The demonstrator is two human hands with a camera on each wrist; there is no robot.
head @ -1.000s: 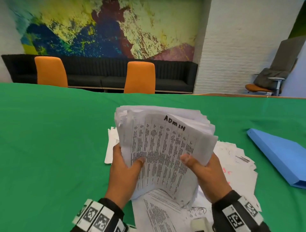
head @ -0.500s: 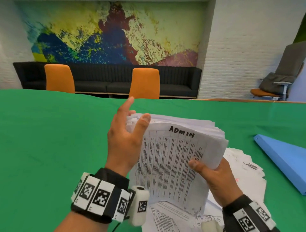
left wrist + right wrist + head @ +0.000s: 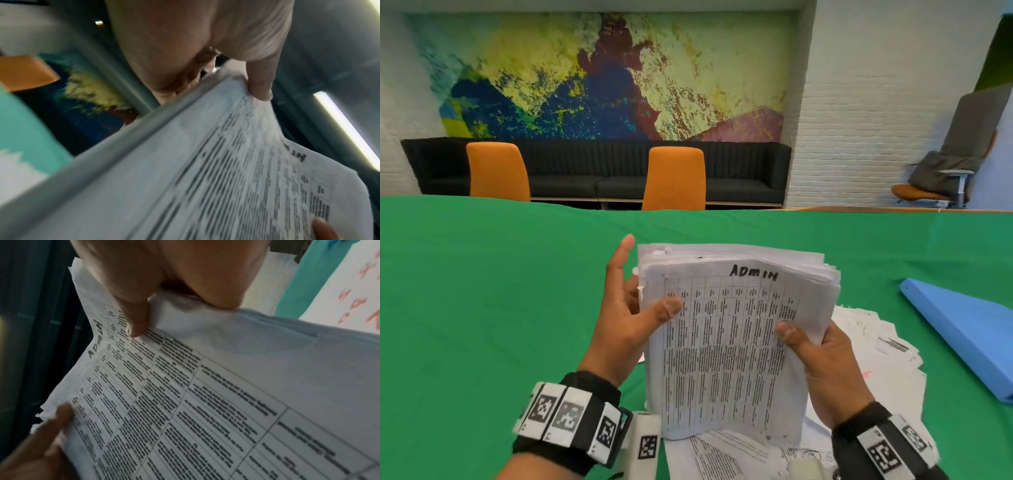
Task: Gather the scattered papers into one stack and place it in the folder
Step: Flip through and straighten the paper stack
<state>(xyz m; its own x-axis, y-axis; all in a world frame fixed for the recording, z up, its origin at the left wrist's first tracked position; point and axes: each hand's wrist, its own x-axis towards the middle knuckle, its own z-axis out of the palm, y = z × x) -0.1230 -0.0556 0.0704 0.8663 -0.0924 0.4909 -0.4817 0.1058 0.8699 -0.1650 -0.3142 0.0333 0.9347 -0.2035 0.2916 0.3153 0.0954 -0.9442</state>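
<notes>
You hold a thick stack of white printed papers (image 3: 736, 342) upright in front of you, above a table covered in bright green cloth (image 3: 482, 308). The front sheet shows a printed table of small text, with "ADMIN" handwritten in black at its top.

Your right hand (image 3: 825, 370) grips the stack's right edge, thumb pressed across the front sheet and fingers curled behind it. Your left hand (image 3: 623, 322) is at the stack's left edge: the thumb lies on the front sheet and the forefinger points straight up beside the papers. The other left fingers are behind the stack, and you cannot tell from any view how tightly they close on it. The left wrist view is blurred; it shows the thumb tip on the paper's corner.

Under and to the right of the held stack, loose white sheets (image 3: 876, 342) lie spread on the cloth, one with red handwriting. Further right lies a closed light blue folder (image 3: 969, 335), apart from the loose sheets.

Beyond the table stand two orange chairs (image 3: 674, 178), a long black sofa (image 3: 592, 171) and a colourful abstract mural (image 3: 602, 75).
</notes>
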